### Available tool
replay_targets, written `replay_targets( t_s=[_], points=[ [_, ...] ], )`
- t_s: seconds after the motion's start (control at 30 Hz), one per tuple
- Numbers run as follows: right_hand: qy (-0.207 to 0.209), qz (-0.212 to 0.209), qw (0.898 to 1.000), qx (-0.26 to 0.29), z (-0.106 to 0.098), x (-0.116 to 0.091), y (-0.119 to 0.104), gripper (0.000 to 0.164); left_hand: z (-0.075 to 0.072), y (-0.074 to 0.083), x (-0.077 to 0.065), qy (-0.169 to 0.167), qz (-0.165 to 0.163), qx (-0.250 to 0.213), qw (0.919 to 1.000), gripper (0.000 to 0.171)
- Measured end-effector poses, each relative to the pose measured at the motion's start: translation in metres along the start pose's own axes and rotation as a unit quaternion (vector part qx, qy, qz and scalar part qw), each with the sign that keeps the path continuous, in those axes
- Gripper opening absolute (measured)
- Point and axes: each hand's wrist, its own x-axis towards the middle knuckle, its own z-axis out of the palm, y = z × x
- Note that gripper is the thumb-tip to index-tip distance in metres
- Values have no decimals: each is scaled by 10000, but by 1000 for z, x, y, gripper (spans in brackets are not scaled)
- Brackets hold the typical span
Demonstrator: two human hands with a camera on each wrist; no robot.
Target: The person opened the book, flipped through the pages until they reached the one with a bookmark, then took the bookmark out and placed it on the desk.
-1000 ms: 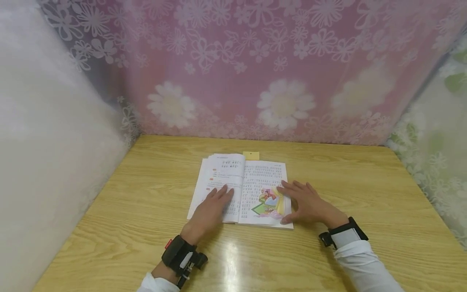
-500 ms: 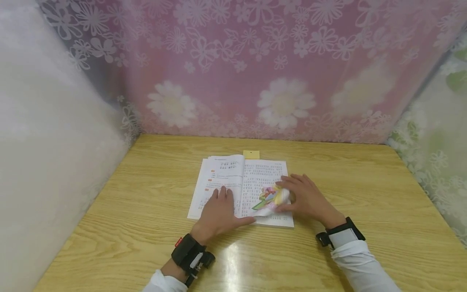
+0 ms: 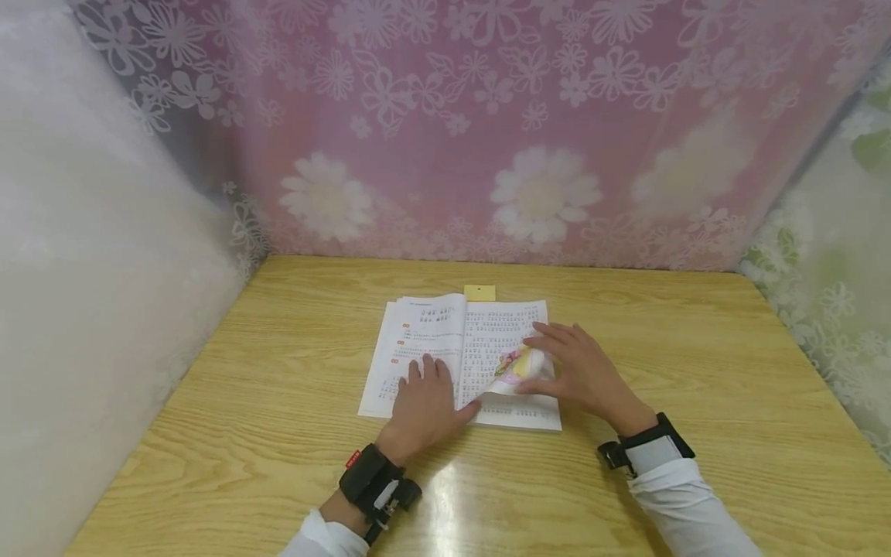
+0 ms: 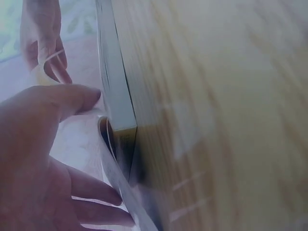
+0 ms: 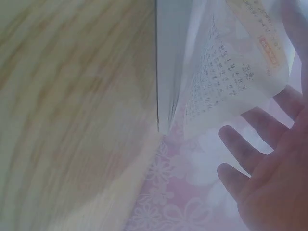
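An open book [image 3: 428, 329] with printed text lies on the wooden table. My left hand [image 3: 421, 398] rests on its left page with fingers spread, the thumb reaching to the lower end of the fold. At the right side, my right hand [image 3: 585, 371] holds the lower outer corner of a page [image 3: 520, 367] between thumb and fingers. That page, with a coloured picture on it, is lifted and curled, and another text page shows beneath. In the right wrist view the raised page's [image 5: 226, 91] printed underside shows beside the fingers.
A small yellow piece [image 3: 479, 293] sticks out at the book's top edge by the fold. The wooden table [image 3: 264, 371] surrounds the book. Flowered pink cloth [image 3: 431, 170] hangs along the back, with pale cloth at both sides.
My right hand has taken the picture page's corner and lifted and curled it up and inward. The left hand has shifted slightly right, its thumb now out toward the fold.
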Motion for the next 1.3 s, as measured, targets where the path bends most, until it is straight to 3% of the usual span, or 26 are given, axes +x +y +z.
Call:
replay_targets(
  t_s=[0.13, 0.27, 0.5, 0.7, 0.87, 1.1, 1.2, 1.3],
  points=[
    [-104, 138, 9998, 122, -4, -1, -2, 89, -1, -3, 1, -183, 1, -76, 9998, 83],
    [-248, 260, 9992, 178, -6, -3, -1, 95, -2, -8, 0, -313, -4, -501, 9983, 76],
    [-430, 343, 9982, 231, -6, -12, 8, 95, -10, -16, -5, -24, -52, -1525, 9883, 73],
    [-673, 494, 9962, 254, -3, -19, 13, 95, -7, -24, -6, 389, -20, -1503, 9879, 79],
    [-795, 504, 9951, 296, -3, -23, 17, 96, -5, -35, -8, 738, 63, -1196, 9901, 75],
    [-1278, 595, 9884, 566, -4, -29, 18, 101, -6, -41, -8, 642, -367, -1637, 9837, 86],
    [-1438, 628, 9853, 669, -3, -30, 18, 102, -8, -41, -8, 660, -514, -1504, 9851, 88],
    [-1532, 542, 9844, 671, -2, -30, 18, 103, -9, -41, -9, 779, -518, -1080, 9897, 83]
  ],
)
